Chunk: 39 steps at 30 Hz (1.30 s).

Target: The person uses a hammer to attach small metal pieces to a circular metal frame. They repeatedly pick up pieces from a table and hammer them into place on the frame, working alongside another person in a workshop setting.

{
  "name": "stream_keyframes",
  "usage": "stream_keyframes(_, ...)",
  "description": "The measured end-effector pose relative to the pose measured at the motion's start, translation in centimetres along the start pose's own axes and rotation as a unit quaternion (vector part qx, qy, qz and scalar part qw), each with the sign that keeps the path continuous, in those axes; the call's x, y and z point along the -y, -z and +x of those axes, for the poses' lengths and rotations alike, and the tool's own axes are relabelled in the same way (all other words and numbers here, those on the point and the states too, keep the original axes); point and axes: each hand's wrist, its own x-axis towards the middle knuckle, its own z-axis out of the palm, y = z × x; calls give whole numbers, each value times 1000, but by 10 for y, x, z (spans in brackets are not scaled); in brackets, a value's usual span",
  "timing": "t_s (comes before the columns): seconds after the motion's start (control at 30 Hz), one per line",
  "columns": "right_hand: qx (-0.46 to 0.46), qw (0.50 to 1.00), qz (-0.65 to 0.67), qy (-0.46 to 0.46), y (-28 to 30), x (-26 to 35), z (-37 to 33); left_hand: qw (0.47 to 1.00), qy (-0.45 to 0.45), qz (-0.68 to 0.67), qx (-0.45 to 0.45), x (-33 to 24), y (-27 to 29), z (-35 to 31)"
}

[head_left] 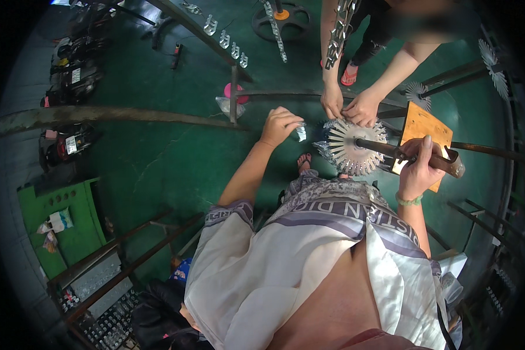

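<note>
Slotted wheel [364,156] on rod's [378,147] end. Pinching metal piece [300,132] in left hand [280,126], off wheel's left edge; gripping handle [454,165] with right hand [420,173]. Could nip co-worker's hands [364,108] at upper edge (if turned).

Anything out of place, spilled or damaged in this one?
No spill or damage stands out. The odd thing is footwear: the co-worker across the silver, finned metal wheel wears a red open-toed sandal, leaving toes bare around metal parts. The small shiny silver metal piece in the person's left hand looks unremarkable.
</note>
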Motion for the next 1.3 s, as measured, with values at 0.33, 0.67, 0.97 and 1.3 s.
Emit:
stream_keyframes(0.33,1,999,-54,7,0,-2,-2,997,-44,4,70,-2,-68,-1)
stream_keyframes(0.67,5,999,-48,3,-2,1,-2,993,-41,18,106,2,-89,-3)
stream_keyframes(0.97,9,999,-50,1,-6,5,-3,990,-12,34,137,4,-94,-6)
stream_keyframes(1.3,23,999,-33,3,-3,2,-1,993,7,-11,121,-3,-105,-9)
